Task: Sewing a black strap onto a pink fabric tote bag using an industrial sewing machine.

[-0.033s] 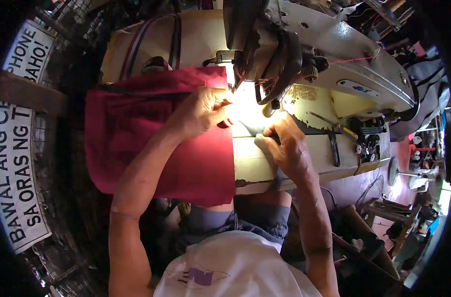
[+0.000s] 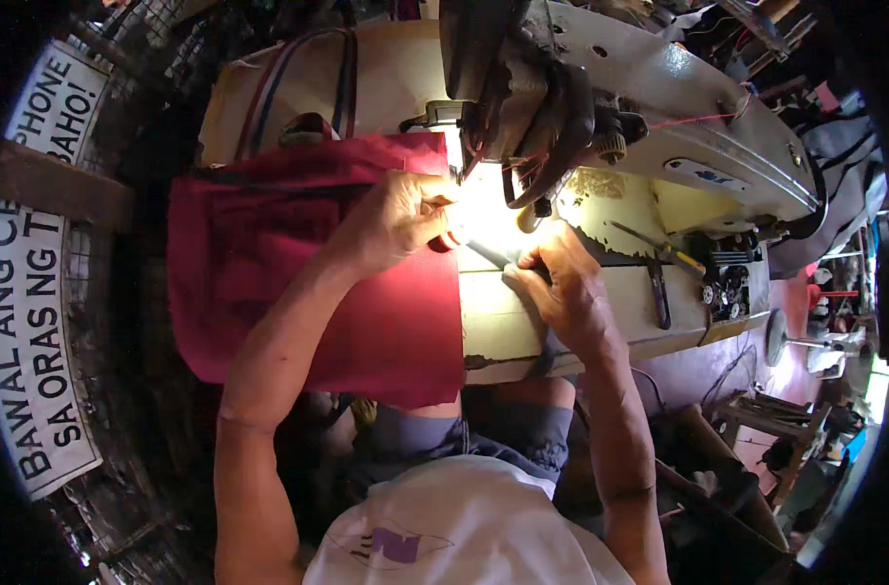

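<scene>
Red cloth (image 2: 391, 327), apparently unfinished, left of sewing machine (image 2: 678, 93).
Left hand (image 2: 395, 226) pinches cloth; right hand (image 2: 567, 283) seemingly pinches dark strip (image 2: 489, 253).

This is a cluttered sewing workshop: a sewing machine (image 2: 659, 70), strung with red thread (image 2: 693, 120), stands at one o'clock on a pale worktop (image 2: 503, 336); maroon cloth (image 2: 386, 336) lies toward nine, a yellow-handled screwdriver (image 2: 688, 263) at three.
</scene>
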Tool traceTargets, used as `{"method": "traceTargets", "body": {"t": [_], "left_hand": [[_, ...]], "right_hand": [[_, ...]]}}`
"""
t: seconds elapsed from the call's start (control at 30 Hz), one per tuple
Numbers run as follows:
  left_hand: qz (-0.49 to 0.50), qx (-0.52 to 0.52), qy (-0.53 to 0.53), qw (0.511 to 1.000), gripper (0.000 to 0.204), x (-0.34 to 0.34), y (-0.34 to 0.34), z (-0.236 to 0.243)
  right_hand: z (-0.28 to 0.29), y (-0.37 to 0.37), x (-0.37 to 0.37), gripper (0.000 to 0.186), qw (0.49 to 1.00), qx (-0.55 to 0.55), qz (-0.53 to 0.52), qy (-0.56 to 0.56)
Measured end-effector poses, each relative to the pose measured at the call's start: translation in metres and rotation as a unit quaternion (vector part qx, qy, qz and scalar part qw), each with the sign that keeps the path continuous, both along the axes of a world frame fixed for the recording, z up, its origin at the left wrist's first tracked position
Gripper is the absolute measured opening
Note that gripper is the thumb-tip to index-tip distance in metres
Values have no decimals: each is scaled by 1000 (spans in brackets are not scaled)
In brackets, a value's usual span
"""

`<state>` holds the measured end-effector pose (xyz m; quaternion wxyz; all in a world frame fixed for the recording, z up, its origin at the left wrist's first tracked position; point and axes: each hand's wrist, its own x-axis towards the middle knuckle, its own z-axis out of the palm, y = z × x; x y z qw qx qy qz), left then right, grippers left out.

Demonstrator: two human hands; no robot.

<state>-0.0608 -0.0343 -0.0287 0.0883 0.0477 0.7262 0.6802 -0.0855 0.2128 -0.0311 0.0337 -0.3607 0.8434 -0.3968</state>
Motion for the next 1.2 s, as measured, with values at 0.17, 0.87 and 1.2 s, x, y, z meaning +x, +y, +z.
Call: {"method": "traceTargets", "body": {"t": [0.17,0.87,1.2], "left_hand": [[48,-81,17,995,14,-3,-1,-7],[50,-76,-19,996,14,-3,0,-18],[44,-76,-22,996,20,-1,-1,-8]], "right_hand": [[-5,-2,-9,20,1000,-7,8,-6],[-15,6,-44,9,974,10,55,-221],[-9,0,-20,22,986,-7,-47,-157]]}}
